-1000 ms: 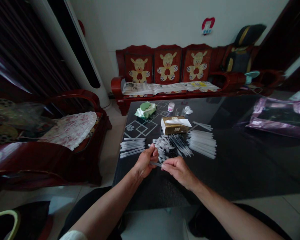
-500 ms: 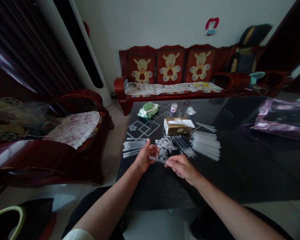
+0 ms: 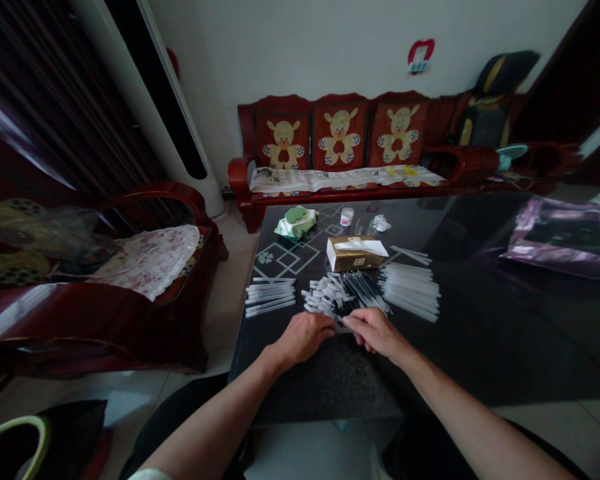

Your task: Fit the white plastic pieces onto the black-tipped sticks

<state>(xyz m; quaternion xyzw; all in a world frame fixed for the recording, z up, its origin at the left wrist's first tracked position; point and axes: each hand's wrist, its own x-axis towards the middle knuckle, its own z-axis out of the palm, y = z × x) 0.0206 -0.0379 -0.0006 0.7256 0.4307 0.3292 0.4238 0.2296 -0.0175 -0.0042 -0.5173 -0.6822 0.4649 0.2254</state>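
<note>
Near the front of the dark table [image 3: 310, 393], my left hand [image 3: 305, 338] and my right hand [image 3: 375, 331] meet fingertip to fingertip. Pinched between them is a translucent pen barrel [image 3: 343, 329], mostly hidden by my fingers. Just beyond lies a heap of white pen caps [image 3: 325, 291], beside a bundle of dark pen refills [image 3: 363, 287]. More frosted pen barrels [image 3: 410, 291] are laid out in a stack to the right. Several white pens [image 3: 270, 295] lie in a row to the left of the heap.
Behind the pen parts stands a gold tissue box [image 3: 357, 255]. Farther back are a green wipes pack [image 3: 297, 223], a small white jar [image 3: 347, 216] and crumpled tissue [image 3: 381, 223]. A shiny purple bag [image 3: 565, 237] lies on the right.
My left hand has turned from palm-up to back-up and moved right, its fingers closing near my right fingertips. The barrel between them is now mostly covered. My right hand has shifted slightly right.
</note>
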